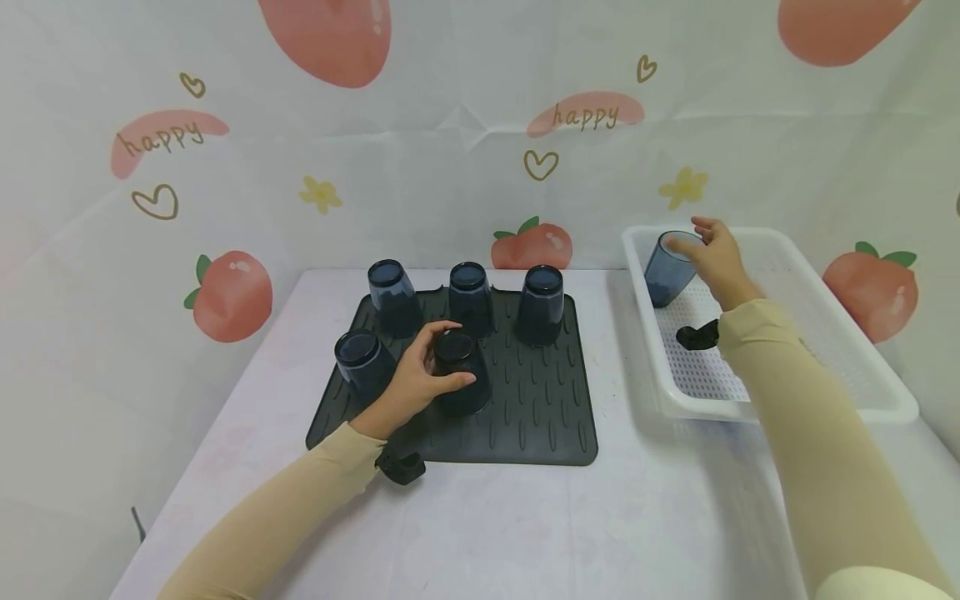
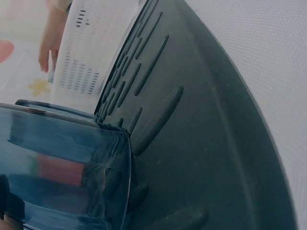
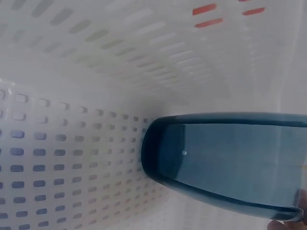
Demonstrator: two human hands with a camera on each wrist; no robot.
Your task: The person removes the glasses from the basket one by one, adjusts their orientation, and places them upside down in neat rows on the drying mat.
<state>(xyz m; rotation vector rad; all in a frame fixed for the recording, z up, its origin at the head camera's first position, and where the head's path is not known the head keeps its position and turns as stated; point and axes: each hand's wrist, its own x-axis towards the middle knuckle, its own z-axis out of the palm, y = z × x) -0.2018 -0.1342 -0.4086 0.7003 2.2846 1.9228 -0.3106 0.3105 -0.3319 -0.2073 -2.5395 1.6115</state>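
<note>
Several dark blue drinking glasses stand upside down on a black ridged drying mat (image 1: 543, 417). My left hand (image 1: 416, 371) curves round the glass (image 1: 468, 387) at the mat's near middle, thumb in front and fingers behind its base. That glass (image 2: 62, 163) also fills the lower left of the left wrist view. To the right, my right hand (image 1: 723, 267) pinches another blue glass (image 1: 667, 275) at its rim, inside a white plastic basket (image 1: 667, 404). This glass (image 3: 230, 163) has its mouth up, beside the basket's left wall; fingertips (image 3: 278, 225) show at its rim.
At the mat's back are three upturned glasses: left (image 1: 393, 300), middle (image 1: 470, 300) and right (image 1: 540, 308). Another glass (image 1: 363, 362) stands just left of my left hand. A fruit-printed white backdrop (image 1: 450, 192) rises behind the white table (image 1: 525, 533).
</note>
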